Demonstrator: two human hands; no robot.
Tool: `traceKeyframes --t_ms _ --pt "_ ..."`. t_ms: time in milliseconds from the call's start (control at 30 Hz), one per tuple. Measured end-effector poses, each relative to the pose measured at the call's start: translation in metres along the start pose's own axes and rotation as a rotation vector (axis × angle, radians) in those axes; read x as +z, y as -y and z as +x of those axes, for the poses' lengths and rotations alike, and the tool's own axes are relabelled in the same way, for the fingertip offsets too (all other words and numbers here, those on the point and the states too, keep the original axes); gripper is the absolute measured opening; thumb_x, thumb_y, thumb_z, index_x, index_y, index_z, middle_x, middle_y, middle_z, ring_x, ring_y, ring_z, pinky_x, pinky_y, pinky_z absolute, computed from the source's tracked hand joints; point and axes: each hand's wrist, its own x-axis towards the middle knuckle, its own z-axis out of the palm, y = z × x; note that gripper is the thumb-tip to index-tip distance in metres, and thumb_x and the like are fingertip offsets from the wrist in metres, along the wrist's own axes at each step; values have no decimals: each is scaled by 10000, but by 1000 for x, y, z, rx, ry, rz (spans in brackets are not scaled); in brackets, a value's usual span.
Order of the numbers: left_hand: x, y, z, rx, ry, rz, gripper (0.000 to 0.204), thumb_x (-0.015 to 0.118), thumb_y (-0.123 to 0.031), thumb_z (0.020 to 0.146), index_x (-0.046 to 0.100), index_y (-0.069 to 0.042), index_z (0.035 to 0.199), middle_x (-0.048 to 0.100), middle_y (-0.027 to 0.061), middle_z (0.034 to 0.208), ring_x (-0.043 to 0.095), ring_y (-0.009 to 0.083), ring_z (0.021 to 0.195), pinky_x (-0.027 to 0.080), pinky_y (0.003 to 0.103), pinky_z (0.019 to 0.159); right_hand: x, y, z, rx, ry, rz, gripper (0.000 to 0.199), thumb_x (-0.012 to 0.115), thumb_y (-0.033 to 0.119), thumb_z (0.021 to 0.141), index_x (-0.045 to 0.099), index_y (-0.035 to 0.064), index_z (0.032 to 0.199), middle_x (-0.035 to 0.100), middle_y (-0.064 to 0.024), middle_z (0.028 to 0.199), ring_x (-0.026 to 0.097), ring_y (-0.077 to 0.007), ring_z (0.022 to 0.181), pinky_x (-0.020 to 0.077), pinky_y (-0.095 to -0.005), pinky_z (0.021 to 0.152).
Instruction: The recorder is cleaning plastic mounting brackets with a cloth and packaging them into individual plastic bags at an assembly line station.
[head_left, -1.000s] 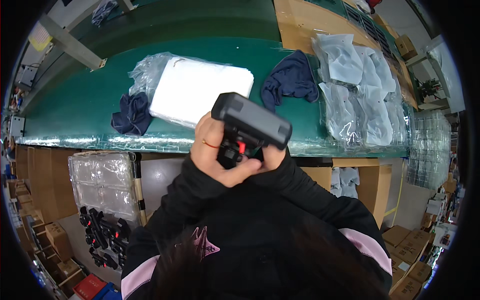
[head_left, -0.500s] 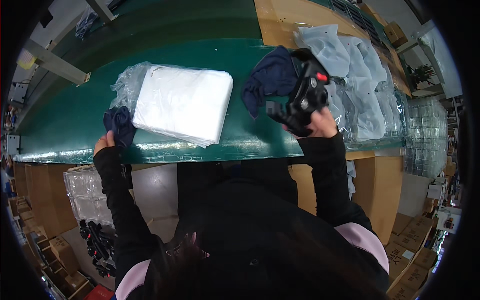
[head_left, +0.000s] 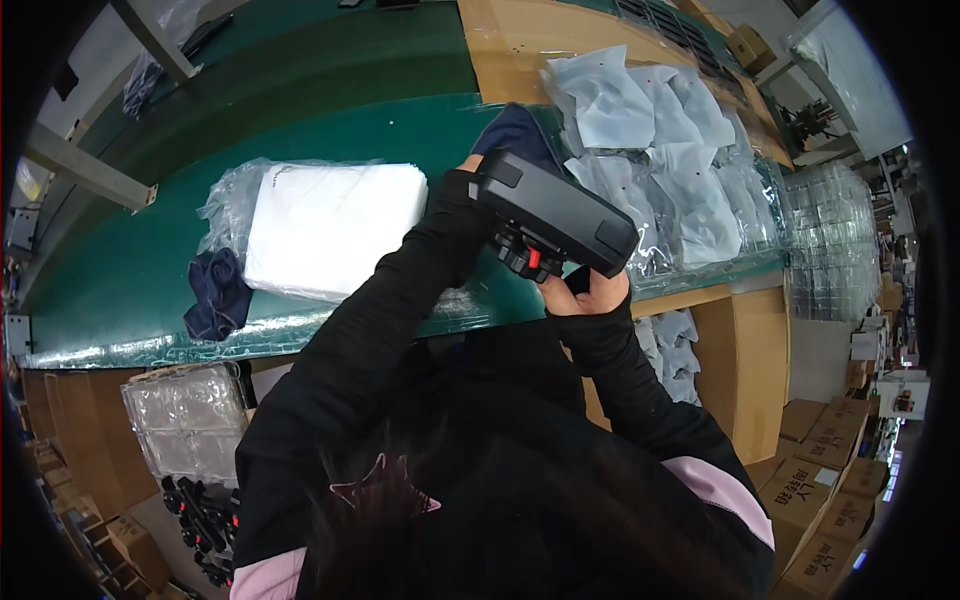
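My right hand [head_left: 590,294] grips a black handheld device [head_left: 560,212] with a red button, holding it tilted above the table. Its broad, smooth casing faces up. My left hand [head_left: 471,163] is beside the device's far left end, next to a navy cloth [head_left: 517,132]; its fingers are hidden, so I cannot see whether it grips either one. Left of my left forearm lies a stack of white plastic bags [head_left: 335,230]. A second navy cloth [head_left: 217,294] rests crumpled at the stack's near left corner.
Several devices wrapped in pale bags [head_left: 690,190] lie at the right of the green table [head_left: 120,290], near a cardboard sheet [head_left: 510,50]. Below the edge are clear plastic trays [head_left: 185,415], several black devices with red parts [head_left: 205,525] and cardboard boxes [head_left: 815,490].
My left hand has left the crumpled cloth at the left and crossed to the device and the other cloth. My right hand has turned the device, bringing its smooth casing upward.
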Motion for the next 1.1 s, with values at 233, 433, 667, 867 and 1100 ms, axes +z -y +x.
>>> traceKeyframes --t_ms 233,433,667,867,1100 --pt "-36 -117 -91 -29 -340 1069 319 707 -320 739 634 -52 896 639 140 854 606 293 810 484 382 707 -18 -11 -3 -10 32 -119 427 708 99 597 625 77 1015 615 -98 1070 568 -283 1000 358 -407 955" --pt "-70 -97 -140 -91 -368 1023 379 692 -278 772 602 -24 1040 636 138 931 599 257 892 443 355 819 1 -3 4 -108 113 -205 340 662 58 650 654 63 989 627 -92 974 567 -266 1012 405 -391 964" --pt "9 -171 -148 66 -255 -158 580 698 -176 796 434 -4 1284 594 121 1088 552 179 1010 418 306 916 38 15 -4 -106 214 -26 428 621 46 616 609 114 1039 643 -36 1021 603 -187 931 318 -394 994" --pt "-2 -178 -151 -75 -358 -337 349 473 -267 951 564 13 1138 650 136 965 600 151 885 470 282 837 36 20 -2 -187 239 -64 447 627 30 618 601 102 1059 634 -45 996 606 -194 902 338 -379 975" --pt "-53 -112 -138 -87 -378 1272 237 661 -306 785 665 -95 893 625 76 722 595 249 752 405 368 745 -2 19 3 778 284 826 562 581 58 849 324 -58 1335 572 -130 1155 568 -152 1015 440 -282 879"
